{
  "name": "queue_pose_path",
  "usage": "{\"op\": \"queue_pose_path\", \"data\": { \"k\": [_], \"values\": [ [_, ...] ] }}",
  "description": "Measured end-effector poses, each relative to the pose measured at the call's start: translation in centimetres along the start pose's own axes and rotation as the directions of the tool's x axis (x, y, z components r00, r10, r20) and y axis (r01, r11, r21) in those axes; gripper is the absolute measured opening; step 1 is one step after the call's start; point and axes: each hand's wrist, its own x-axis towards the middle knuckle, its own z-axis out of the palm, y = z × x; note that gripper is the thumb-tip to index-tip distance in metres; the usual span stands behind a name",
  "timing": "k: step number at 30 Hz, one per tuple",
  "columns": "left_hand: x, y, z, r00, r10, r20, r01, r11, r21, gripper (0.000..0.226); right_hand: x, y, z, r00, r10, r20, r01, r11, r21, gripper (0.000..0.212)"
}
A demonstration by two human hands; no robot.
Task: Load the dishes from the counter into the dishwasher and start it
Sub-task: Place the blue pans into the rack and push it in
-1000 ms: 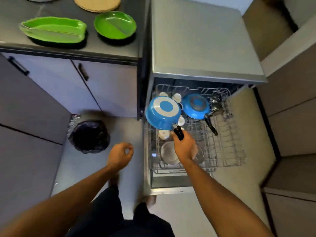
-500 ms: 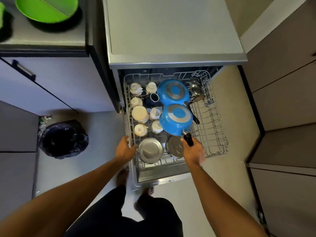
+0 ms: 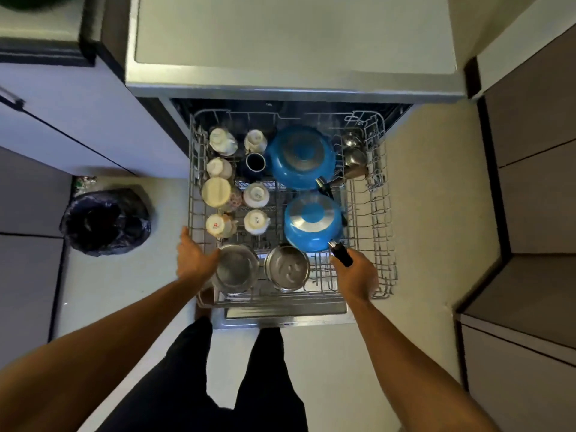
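Observation:
The dishwasher's wire rack [image 3: 381,219] is pulled out below me. My right hand [image 3: 355,275] grips the black handle of a blue pan [image 3: 311,224], which lies upside down in the rack's right middle. A second blue pan [image 3: 300,155] lies upside down behind it. My left hand [image 3: 194,258] rests on the rack's front left corner, touching a steel bowl [image 3: 237,271]. Another steel bowl [image 3: 286,269] sits beside it. Several white cups [image 3: 255,194] stand upside down on the left side.
A bin lined with a black bag [image 3: 106,221] stands on the floor to the left. Steel cups [image 3: 353,157] sit at the rack's back right. The dishwasher top [image 3: 293,42] lies above, cabinets [image 3: 536,188] line the right, and my legs [image 3: 218,385] stand at the open door.
The view has swung down over the rack. My right hand brought the blue pan down from above the rack into its right middle. My left hand moved from mid-air onto the rack's front left corner.

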Motion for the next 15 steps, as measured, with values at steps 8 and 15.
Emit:
{"op": "queue_pose_path", "data": {
  "k": [8, 15],
  "values": [
    [0.3, 0.0, 1.7, 0.992, -0.028, -0.123, 0.048, 0.986, 0.16, 0.1, 3.9, 3.6, 2.1, 0.964, -0.233, 0.128, 0.226, 0.972, 0.07, 0.013],
    [0.7, -0.1, 1.9, 0.992, -0.045, -0.116, 0.069, 0.973, 0.218, 0.103, 5.9, 5.8, 3.7, 0.935, -0.297, 0.193, 0.284, 0.954, 0.092, 0.022]
  ]
}}
